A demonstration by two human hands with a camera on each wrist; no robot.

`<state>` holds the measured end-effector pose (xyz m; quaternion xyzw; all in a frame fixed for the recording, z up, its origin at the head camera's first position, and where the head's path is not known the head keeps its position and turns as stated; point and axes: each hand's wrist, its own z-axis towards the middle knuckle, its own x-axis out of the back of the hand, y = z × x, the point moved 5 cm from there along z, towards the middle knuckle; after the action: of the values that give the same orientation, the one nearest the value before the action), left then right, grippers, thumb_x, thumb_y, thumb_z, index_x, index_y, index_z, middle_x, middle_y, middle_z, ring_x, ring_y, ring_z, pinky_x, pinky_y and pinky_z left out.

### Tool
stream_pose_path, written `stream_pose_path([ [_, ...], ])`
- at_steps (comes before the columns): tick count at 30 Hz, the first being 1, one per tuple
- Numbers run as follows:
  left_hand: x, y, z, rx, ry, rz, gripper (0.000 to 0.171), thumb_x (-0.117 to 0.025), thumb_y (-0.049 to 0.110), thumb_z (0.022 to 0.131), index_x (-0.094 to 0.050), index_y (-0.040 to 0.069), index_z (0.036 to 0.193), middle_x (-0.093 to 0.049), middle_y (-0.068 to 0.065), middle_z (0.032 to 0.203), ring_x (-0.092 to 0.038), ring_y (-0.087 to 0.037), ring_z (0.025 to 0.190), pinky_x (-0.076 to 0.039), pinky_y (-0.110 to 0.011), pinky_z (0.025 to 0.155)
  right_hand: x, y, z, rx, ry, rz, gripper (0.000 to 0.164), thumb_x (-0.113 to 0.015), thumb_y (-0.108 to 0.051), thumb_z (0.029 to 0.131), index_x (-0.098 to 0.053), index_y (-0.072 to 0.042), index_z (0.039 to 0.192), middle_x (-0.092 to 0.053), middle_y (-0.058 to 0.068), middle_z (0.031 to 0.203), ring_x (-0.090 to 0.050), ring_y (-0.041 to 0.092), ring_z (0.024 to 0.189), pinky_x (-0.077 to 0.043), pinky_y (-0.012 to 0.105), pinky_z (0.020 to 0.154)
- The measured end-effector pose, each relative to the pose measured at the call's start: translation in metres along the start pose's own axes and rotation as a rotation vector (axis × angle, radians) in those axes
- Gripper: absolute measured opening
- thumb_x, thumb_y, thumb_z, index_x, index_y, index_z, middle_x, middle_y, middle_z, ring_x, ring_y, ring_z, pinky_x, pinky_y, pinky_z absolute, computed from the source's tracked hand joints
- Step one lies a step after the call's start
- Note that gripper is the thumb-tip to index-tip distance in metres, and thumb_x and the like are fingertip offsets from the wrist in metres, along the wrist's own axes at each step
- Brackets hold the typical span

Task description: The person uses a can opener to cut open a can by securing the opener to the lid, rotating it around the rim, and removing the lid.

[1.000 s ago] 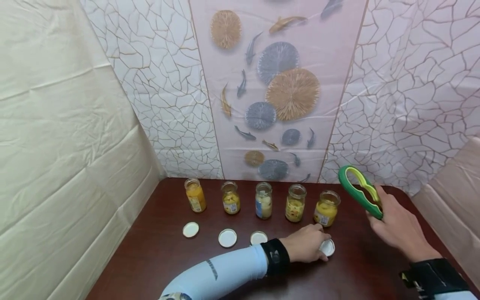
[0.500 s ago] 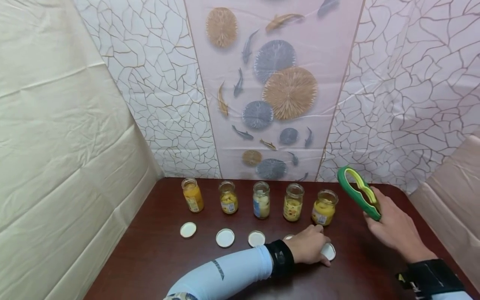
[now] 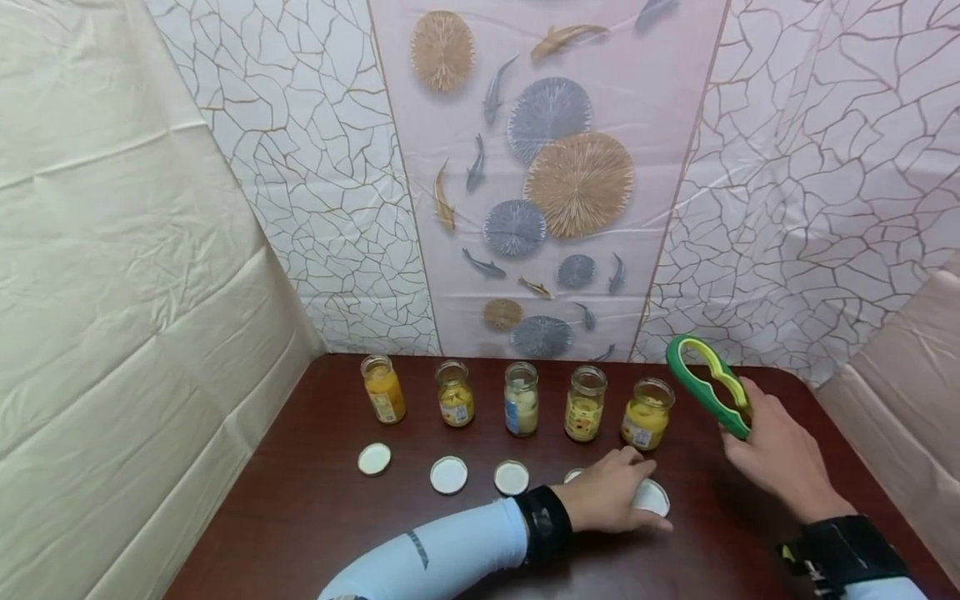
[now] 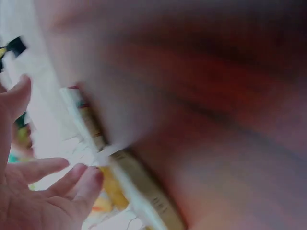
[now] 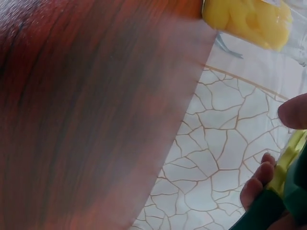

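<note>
My left hand reaches over the right part of the table. Its thumb and fingers are spread apart around a white jar lid, which lies with its pale inside up. In the left wrist view the fingers stand straight, off the lid edge. My right hand grips a green jar opener with a lime inner edge, held up over the right side. In the right wrist view its fingers curl round the opener. Just beyond my left hand stands a lidless jar of yellow fruit.
To the left, more lidless jars stand in a row, among them a pale one and an orange one. Several upturned lids lie before them, such as a white lid. A patterned cloth hangs behind the dark table.
My left hand has loosened from the rightmost lid, its thumb spreading away, and the lid rests on the table. The right hand with the jar opener has shifted slightly left.
</note>
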<state>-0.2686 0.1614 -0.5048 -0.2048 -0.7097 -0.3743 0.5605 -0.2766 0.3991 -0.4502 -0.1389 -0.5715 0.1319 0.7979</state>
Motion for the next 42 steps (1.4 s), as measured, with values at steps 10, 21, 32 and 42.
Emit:
stream_pose_path([
  [10,0.044,-0.012,-0.070,0.057,0.104,-0.195,0.074,-0.059,0.070,0.100,-0.054,0.023,0.157,-0.055,0.006,0.155,-0.054,-0.007,0.140,-0.050,-0.028,0.113,-0.010,0.018,0.003,-0.098,-0.091,-0.047,0.065,-0.073,-0.024,0.089,-0.043,0.006,0.139,-0.055,0.026,0.097,-0.056,0.037,0.081,-0.040,0.040,0.055],
  [21,0.051,-0.046,-0.143,0.161,0.266,-0.499,0.063,-0.067,0.059,0.101,-0.061,0.021,0.151,-0.061,0.000,0.145,-0.061,-0.016,0.133,-0.053,-0.039,0.108,-0.032,0.032,0.000,-0.233,-0.247,-0.078,0.108,-0.079,-0.068,0.086,-0.037,0.014,0.143,-0.055,0.030,0.098,-0.057,0.039,0.082,-0.045,0.044,0.061],
  [32,0.055,-0.059,-0.169,0.250,0.363,-0.562,0.063,-0.065,0.060,0.102,-0.059,0.022,0.153,-0.056,-0.002,0.154,-0.059,-0.026,0.138,-0.053,-0.043,0.109,-0.044,0.037,0.007,-0.337,-0.355,-0.093,0.115,-0.067,-0.081,0.088,-0.042,0.022,0.131,-0.059,0.034,0.098,-0.060,0.042,0.085,-0.050,0.051,0.069],
  [42,0.059,-0.073,-0.187,0.323,0.435,-0.584,0.065,-0.066,0.060,0.101,-0.063,0.016,0.149,-0.059,-0.009,0.152,-0.058,-0.031,0.142,-0.050,-0.056,0.113,-0.064,0.036,0.011,-0.470,-0.478,-0.197,0.110,-0.061,-0.071,0.098,-0.030,0.028,0.134,-0.055,0.045,0.111,-0.062,0.046,0.092,-0.055,0.055,0.081],
])
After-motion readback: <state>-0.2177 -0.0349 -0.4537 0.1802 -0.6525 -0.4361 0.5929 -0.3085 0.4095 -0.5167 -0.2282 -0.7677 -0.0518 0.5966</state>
